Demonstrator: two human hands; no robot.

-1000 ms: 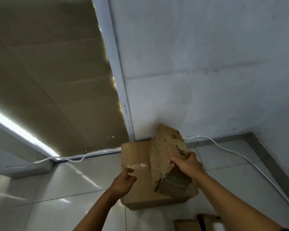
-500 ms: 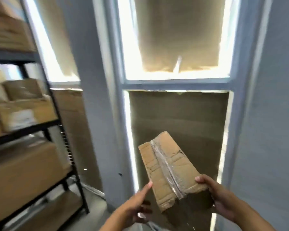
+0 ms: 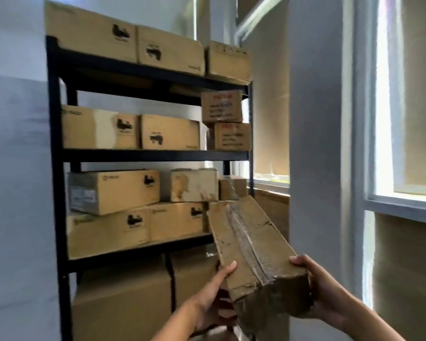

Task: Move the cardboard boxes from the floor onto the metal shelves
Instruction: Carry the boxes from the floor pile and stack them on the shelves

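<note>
Left hand: grips the near left edge of the taped cardboard box, thumb laid up along its top face, fingers curled beneath.
Right hand: grips the near right corner of the same box, thumb on the top edge, fingers wrapped under the near end.
Taped cardboard box: held in the air between both hands, tilted with its far end higher and pointed toward the shelves; a strip of clear tape runs lengthwise down its top (the cardboard looks creased and worn). Its far end overlaps the right front of the third shelf level in view; whether it touches anything there cannot be told.
Metal shelf unit: black frame, standing to the left and farther off, against a pale wall.
Top level: three brown boxes side by side.
Second level: two long boxes at left, and two small red-printed boxes stacked one on the other at right.
Third level: boxes in two layers, a labelled box on the upper left.
Bottom level: two large cartons, partly hidden by the left forearm.
Right side: a pale pillar, then a window with a tan blind, bright light at its edges.
</note>
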